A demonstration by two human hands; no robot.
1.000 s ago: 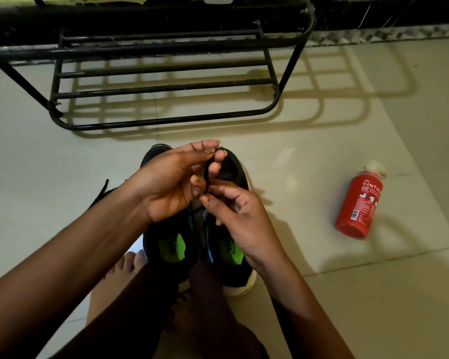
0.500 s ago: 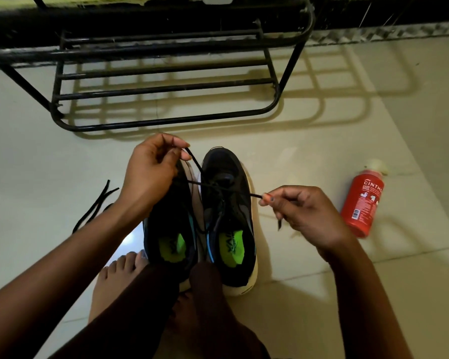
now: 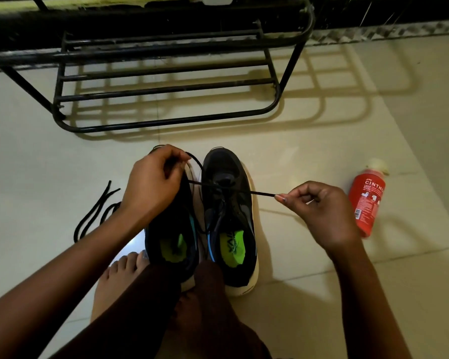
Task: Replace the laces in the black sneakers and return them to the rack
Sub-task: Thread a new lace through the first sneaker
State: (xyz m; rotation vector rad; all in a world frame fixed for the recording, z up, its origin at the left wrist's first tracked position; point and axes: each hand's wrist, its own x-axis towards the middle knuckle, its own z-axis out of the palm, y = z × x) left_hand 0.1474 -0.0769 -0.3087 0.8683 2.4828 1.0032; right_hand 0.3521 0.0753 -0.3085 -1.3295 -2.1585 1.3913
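Left hand and right hand each pinch an end of the lace, taut across the sneaker before the rack; lacing seems early, next crossing ends into further eyelets.

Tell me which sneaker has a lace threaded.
The sneaker nearer the red bottle: a lace crosses its eyelets, ends pinched by left hand and right hand. The other sneaker shows none.

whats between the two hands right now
In the head view, a black lace runs taut from the left hand to the right hand, crossing over one black sneaker.
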